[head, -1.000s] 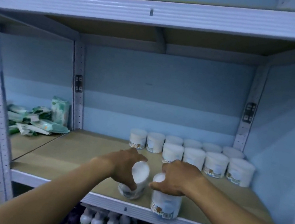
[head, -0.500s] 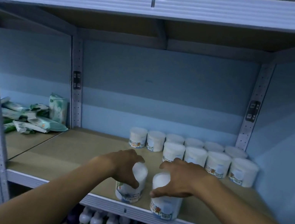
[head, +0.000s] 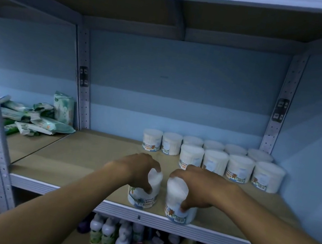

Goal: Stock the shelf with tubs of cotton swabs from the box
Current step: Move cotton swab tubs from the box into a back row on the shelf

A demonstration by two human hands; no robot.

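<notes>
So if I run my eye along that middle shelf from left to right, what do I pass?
Green wipe packs → left hand gripping a tub → right hand gripping another tub → rows of stocked tubs at the back right.

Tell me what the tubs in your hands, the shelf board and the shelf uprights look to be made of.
Left tub and right tub: likely clear, glossy plastic, since the white swabs show through above the printed labels. Shelf board: matte tan, looks like fibreboard or particle board, no visible grain. Upright: painted pale metal, judging by its rows of punched holes.
</notes>
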